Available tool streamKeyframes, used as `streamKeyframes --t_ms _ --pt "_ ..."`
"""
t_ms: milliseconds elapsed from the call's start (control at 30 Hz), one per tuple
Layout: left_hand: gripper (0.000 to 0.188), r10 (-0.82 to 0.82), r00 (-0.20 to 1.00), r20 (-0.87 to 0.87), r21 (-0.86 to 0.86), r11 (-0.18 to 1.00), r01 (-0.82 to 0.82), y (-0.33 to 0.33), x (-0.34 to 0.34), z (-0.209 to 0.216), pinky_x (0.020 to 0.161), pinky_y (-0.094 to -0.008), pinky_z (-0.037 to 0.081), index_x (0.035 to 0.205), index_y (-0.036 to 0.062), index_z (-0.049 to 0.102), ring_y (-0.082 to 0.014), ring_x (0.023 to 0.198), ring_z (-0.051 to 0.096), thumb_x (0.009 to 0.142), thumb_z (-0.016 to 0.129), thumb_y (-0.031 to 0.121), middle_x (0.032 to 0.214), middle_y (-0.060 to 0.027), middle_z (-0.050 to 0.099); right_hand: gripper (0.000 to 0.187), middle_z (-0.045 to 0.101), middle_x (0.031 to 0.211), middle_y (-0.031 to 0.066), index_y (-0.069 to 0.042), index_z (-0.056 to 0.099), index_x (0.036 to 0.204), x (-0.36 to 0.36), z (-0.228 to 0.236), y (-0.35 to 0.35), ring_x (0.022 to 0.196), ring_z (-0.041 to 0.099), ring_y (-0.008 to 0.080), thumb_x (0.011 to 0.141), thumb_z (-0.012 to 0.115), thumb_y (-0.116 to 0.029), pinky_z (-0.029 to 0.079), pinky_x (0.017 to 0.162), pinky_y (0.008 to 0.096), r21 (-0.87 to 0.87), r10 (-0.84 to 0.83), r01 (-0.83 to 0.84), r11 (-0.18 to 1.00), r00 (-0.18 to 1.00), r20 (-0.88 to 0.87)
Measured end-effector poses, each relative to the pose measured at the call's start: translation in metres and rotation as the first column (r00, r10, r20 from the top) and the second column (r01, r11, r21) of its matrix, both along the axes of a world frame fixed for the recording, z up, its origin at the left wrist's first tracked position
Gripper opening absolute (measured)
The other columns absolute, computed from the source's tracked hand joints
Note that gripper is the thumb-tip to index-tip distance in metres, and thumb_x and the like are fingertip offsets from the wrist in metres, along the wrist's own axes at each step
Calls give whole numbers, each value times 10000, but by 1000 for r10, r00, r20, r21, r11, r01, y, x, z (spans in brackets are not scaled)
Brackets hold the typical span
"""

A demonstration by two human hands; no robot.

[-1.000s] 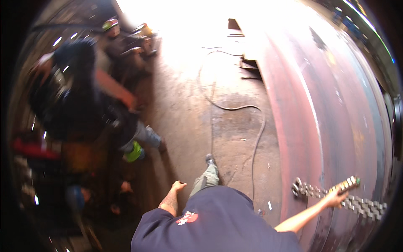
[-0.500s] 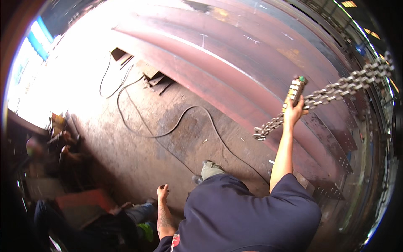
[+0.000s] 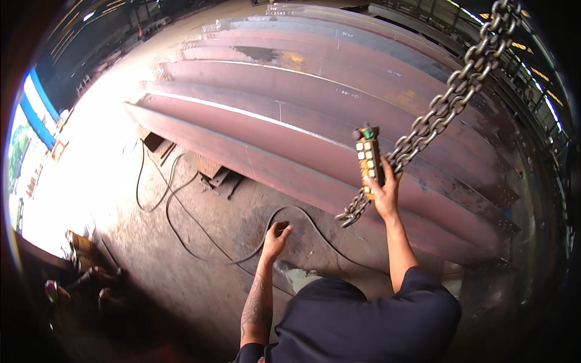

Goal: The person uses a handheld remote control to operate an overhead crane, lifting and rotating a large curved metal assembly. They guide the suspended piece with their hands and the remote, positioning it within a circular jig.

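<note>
My right hand (image 3: pixel 387 192) is wrapped round a yellow crane remote control (image 3: pixel 368 163) with rows of pale buttons and a green knob on top. Steel lifting chains (image 3: pixel 445 109) slant down from the upper right and pass just behind that hand. Their lower end (image 3: pixel 351 215) dangles past the control's bottom; whether my fingers also touch the links cannot be told. My left hand (image 3: pixel 276 240) is raised over the floor, fingers loosely curled with a gap to the thumb and nothing visible in it. Beyond both hands lie long reddish-brown steel beams (image 3: pixel 242 130), side by side.
A black cable (image 3: pixel 171 227) snakes across the stained concrete floor (image 3: pixel 200 266). Steel support blocks (image 3: pixel 219 179) stand under the nearest beam's edge. Dim equipment (image 3: pixel 85 266) stands at the left. My shoe (image 3: pixel 283 266) is below my left hand.
The view has swung, so beams and chains appear shifted. My left hand has risen forward and right. The control in my right hand has come lower and more central, standing more upright.
</note>
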State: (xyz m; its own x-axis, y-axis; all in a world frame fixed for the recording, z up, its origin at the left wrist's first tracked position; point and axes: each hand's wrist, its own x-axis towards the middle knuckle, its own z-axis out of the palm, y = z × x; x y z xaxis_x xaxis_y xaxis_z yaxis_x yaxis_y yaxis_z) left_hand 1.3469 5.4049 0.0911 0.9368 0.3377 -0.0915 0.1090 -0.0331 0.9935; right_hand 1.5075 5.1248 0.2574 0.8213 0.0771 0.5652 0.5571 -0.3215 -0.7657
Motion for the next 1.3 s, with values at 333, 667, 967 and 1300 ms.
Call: streamKeyframes --t_ms 333,667,967,1300 --pt "655 -306 809 503 -177 879 442 -83 125 173 1069 -363 327 1384 -39 344 -237 1241 455 923 617 338 1306 -165 504 611 471 1244 134 -64 462 1353 -1 -1 13 1190 410 275 792 702 -98 306 1041 391 -11 261 -261 965 959 114" --pt "441 -46 797 603 -355 878 320 -50 148 149 831 -353 527 1124 -8 535 -202 922 636 888 661 343 1028 -111 634 585 494 1260 127 -21 466 1333 14 -24 85 1165 491 231 785 671 -23 377 1020 344 -2 519 -527 850 838 170" --pt "238 136 794 593 -445 877 183 14 144 140 722 -280 475 981 52 554 -112 793 574 923 634 268 887 -16 596 583 425 1260 175 -72 503 1300 46 -38 154 1184 402 313 789 748 -207 331 1044 392 -90 656 -652 753 734 177" --pt "218 248 860 446 -539 842 36 44 160 109 726 -273 454 1071 95 539 -95 833 542 940 613 253 912 17 565 615 417 1338 126 -157 527 1302 71 -62 185 1258 341 305 765 785 -309 246 1086 417 -158 675 -660 735 734 73"
